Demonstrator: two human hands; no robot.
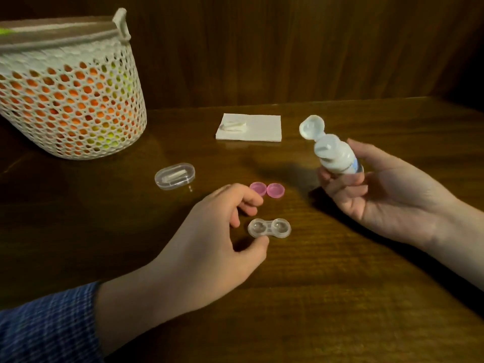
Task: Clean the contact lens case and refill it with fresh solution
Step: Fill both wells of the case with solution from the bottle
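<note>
- My left hand rests low over the wooden table, fingers loosely curled and spread apart, gripping nothing; my thumb tip touches the near edge of the contact lens case, and my other fingers arch over the table just left of it.
- The case is clear, two round wells joined side by side, lying flat and uncapped on the table between my two hands, nearer to the left one.
- My right hand is raised on the right, palm turned towards me, fingers wrapped around the solution bottle.
- The bottle is white with a bit of blue label showing by my fingers; it tilts with its top pointing left and away, and its flip cap stands open on its hinge, so the nozzle shows.
- Just beyond my left fingers lie the two pink caps, side by side and touching, open sides up; my fingers partly cover the left one.
- Farther left sits a small clear oval box with something pale inside that I cannot make out.
- At the far middle of the table lies a folded white tissue with a small crumpled white piece on its left part.
- At the far left stands a white mesh basket, orange and yellow-green showing through its holes.
- A blue checked sleeve covers my left forearm.
</note>
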